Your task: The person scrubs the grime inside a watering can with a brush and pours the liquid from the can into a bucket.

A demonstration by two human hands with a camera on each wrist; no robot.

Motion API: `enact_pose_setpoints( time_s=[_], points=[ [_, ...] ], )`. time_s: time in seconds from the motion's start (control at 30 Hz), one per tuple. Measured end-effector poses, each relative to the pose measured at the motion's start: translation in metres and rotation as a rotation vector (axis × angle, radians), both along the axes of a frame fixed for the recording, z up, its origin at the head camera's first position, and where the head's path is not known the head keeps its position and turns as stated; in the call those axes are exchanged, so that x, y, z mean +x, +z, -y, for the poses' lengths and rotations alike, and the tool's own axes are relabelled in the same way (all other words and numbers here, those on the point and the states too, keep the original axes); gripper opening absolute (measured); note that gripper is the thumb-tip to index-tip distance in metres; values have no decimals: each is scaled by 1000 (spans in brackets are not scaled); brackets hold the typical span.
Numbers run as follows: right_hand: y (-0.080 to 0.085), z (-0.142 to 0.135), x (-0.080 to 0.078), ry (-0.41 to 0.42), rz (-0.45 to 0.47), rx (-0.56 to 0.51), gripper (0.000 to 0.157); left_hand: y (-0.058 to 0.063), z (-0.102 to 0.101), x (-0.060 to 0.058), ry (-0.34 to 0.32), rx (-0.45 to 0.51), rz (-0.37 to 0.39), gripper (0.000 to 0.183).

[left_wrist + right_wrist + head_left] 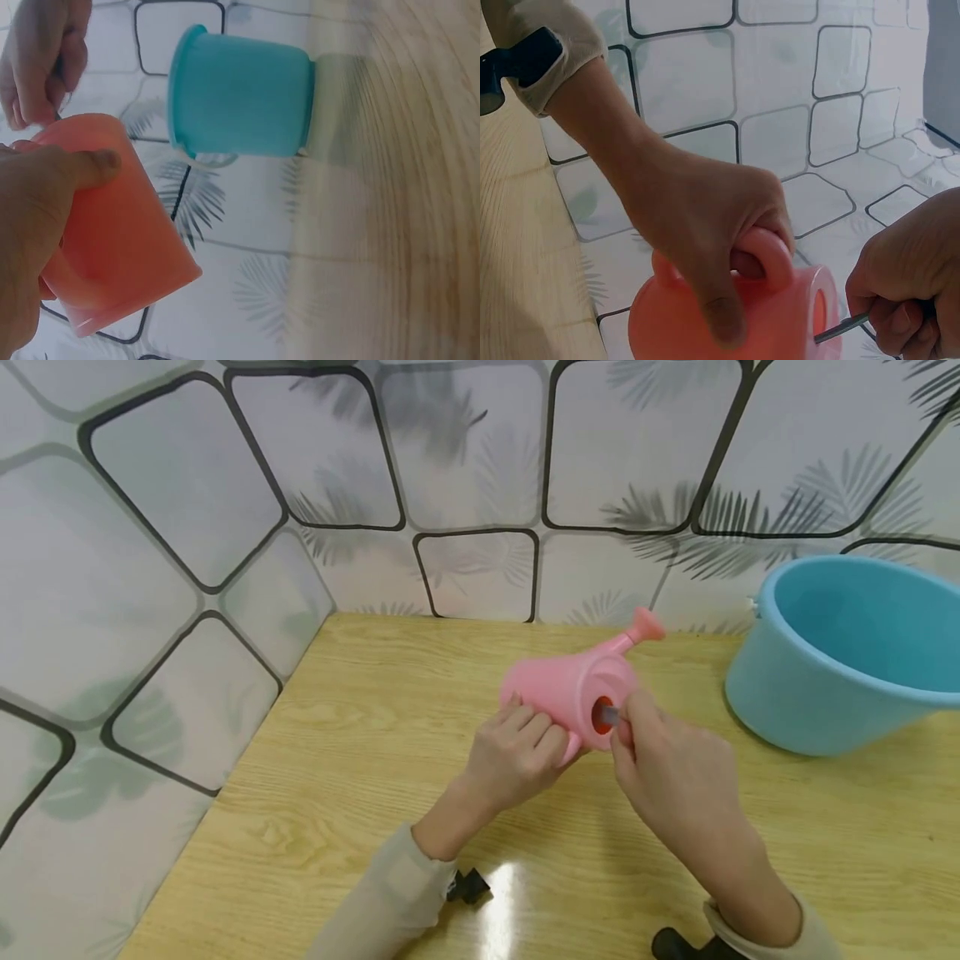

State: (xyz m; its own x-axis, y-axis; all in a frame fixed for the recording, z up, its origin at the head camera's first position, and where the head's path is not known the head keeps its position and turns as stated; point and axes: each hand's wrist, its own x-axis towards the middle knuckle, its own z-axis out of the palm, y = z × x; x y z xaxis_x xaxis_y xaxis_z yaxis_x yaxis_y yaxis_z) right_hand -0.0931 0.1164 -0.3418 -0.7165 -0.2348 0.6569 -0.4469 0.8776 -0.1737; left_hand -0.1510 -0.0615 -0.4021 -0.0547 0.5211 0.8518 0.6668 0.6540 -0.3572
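A pink watering can [551,687] is tilted on its side above the table, its round opening turned toward my right hand and its spout pointing away. My left hand [517,745] grips the can by its looped handle [769,253], thumb pressed along the body. My right hand [675,768] pinches a thin grey metal tool [844,328], whose tip is at the opening. Red-orange shows inside that opening. The tool's grip is hidden in my right fist, so I cannot tell its kind. In the left wrist view, my right hand [41,67] is just past the can's rim.
A light blue bucket [813,706] stands at the right on the wooden table [360,710]. Patterned wall covering [480,468] rises directly behind and along the left edge. Black wrist mounts [468,887] stick out from my sleeves near the front.
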Motion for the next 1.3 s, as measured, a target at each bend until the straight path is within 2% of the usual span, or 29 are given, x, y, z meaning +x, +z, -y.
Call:
enact_pose_setpoints(
  time_s=[0.13, 0.33, 0.53, 0.7, 0.83, 0.97, 1.17, 1.3],
  points=[
    [-1, 1, -1, 3, 5, 6, 23, 2, -1, 2, -22, 6, -17, 43],
    [0, 1, 1, -4, -8, 6, 23, 2, 0, 0, 7, 19, 1, 45],
    [2, 1, 0, -9, -54, 13, 22, 6, -5, 1, -26, 21, -24, 43],
    [2, 0, 3, 1, -58, 7, 21, 6, -3, -1, 6, 22, -4, 43],
    [2, 0, 7, 6, -90, -12, 20, 6, -3, 1, -3, 24, -15, 44],
    [2, 1, 4, 12, -108, -22, 20, 8, -5, 2, -25, 30, -34, 44],
    [2, 1, 4, 27, -93, 8, 19, 7, -2, 0, 10, 37, -4, 44],
    [0, 1, 1, 44, -127, -4, 18, 7, -2, 1, -4, 40, -15, 45]
  ],
)
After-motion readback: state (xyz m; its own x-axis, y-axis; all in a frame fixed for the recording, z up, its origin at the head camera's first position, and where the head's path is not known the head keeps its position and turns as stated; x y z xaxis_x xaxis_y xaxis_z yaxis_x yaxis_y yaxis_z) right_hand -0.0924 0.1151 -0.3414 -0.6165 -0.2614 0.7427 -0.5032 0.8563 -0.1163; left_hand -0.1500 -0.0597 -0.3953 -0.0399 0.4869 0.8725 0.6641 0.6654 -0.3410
